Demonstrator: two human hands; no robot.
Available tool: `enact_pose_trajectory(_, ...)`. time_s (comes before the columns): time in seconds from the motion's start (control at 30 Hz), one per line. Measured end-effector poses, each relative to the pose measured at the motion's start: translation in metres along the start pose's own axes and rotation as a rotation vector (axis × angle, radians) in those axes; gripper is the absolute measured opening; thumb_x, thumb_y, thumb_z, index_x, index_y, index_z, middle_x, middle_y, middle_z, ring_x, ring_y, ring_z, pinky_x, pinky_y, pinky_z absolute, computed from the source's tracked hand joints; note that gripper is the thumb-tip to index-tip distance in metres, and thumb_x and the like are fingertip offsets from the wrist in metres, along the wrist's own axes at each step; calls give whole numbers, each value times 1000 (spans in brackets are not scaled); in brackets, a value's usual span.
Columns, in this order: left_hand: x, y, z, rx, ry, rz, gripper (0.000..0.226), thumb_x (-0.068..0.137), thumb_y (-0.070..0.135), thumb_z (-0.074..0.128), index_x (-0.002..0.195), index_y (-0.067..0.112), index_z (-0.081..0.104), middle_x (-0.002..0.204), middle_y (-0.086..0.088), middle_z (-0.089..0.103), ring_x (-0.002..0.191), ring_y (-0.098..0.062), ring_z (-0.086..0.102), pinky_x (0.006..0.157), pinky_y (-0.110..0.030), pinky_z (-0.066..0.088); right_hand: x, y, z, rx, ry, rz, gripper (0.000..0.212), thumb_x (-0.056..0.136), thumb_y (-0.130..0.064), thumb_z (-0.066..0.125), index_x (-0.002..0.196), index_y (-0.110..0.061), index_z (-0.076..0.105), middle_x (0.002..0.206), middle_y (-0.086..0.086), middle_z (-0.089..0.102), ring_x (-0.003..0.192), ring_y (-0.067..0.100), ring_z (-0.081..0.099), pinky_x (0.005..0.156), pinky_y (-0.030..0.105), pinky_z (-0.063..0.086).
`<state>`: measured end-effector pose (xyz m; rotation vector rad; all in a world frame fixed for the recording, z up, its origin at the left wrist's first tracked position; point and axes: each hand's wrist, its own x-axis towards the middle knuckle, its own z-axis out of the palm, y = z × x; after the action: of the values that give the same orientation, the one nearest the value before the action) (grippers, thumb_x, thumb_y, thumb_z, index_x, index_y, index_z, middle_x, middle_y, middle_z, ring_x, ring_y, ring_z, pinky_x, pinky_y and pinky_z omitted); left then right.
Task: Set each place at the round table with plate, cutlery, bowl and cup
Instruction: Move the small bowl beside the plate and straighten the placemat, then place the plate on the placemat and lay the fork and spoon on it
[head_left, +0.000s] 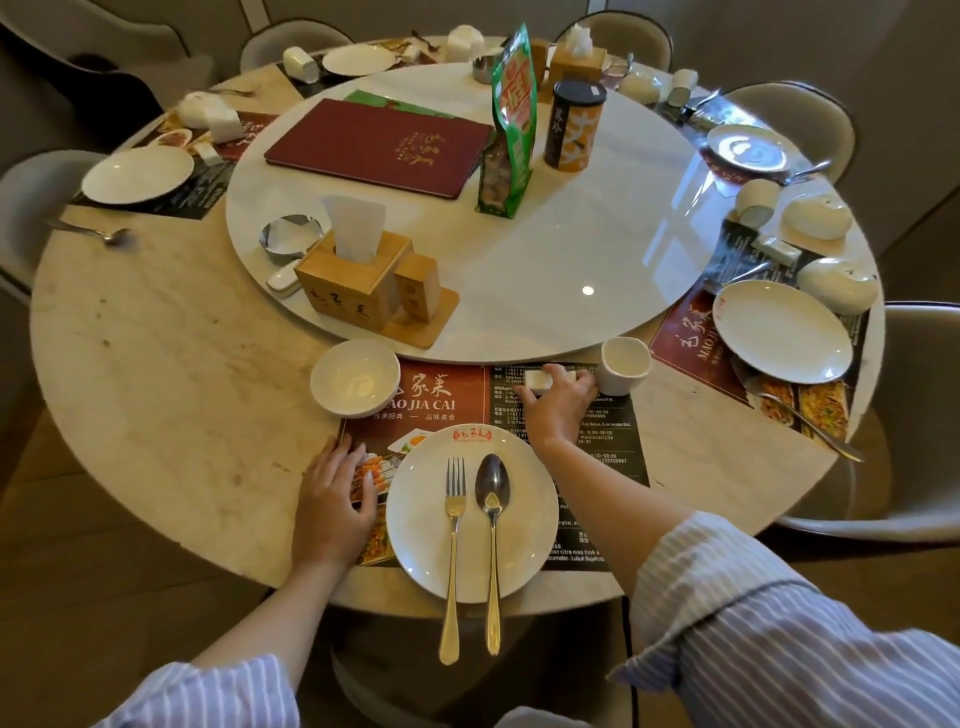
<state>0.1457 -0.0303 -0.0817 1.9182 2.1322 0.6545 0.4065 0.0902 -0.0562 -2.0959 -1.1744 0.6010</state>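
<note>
At the near place a white plate (470, 512) lies on a printed placemat (587, 431). A gold-handled fork (453, 540) and spoon (492, 525) lie side by side on the plate, handles past the table edge. A white bowl (355, 378) stands upright at the mat's far left corner, a white cup (622, 364) at its far right. My right hand (558, 402) grips a small white packet (543, 378) just left of the cup. My left hand (332, 499) rests flat on the mat's left edge, beside the plate.
A white lazy Susan (571, 280) holds a red menu (379, 145), wooden tissue box (353, 280), green snack bag (511, 124) and dark canister (574, 124). Other places around the marble table (171, 374) have plates (782, 330), overturned bowls (837, 283), cups and cutlery. Chairs ring the table.
</note>
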Motion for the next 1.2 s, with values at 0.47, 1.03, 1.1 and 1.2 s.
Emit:
enact_pose_trajectory(0.47, 0, -1, -2, -36, -4, 5, 44, 90, 31, 46, 129, 13, 57, 138, -7, 53, 133, -27, 42, 110, -42, 35, -18, -3, -18, -20, -12, -56, 63, 81, -30, 73, 139, -23, 49, 149, 13, 29, 142, 28, 24, 110, 46, 36)
enact_pose_trajectory(1.03, -8, 60, -42, -273, -166, -248, 45, 94, 17, 49, 138, 6, 45, 147, -11, 40, 136, -26, 37, 110, -41, 35, -126, 45, -126, -120, -38, -373, 35, 89, -16, 65, 124, -14, 62, 126, 1, 62, 122, 15, 53, 105, 32, 45)
enact_pose_trajectory(1.1, -17, 92, -41, -296, -139, -164, 45, 92, 13, 51, 136, 4, 46, 143, -12, 44, 133, -26, 40, 109, -39, 36, -127, 50, -145, -110, -28, -355, 33, 90, -17, 63, 122, -14, 63, 123, 0, 63, 118, 14, 54, 101, 28, 44)
enact_pose_trajectory(1.2, -33, 145, -34, -369, -173, -16, 44, 90, 11, 55, 133, 3, 50, 137, -13, 51, 128, -26, 45, 109, -36, 36, -124, 62, -179, -82, -31, -336, 31, 90, -19, 63, 120, -14, 65, 120, 0, 65, 117, 15, 55, 100, 27, 43)
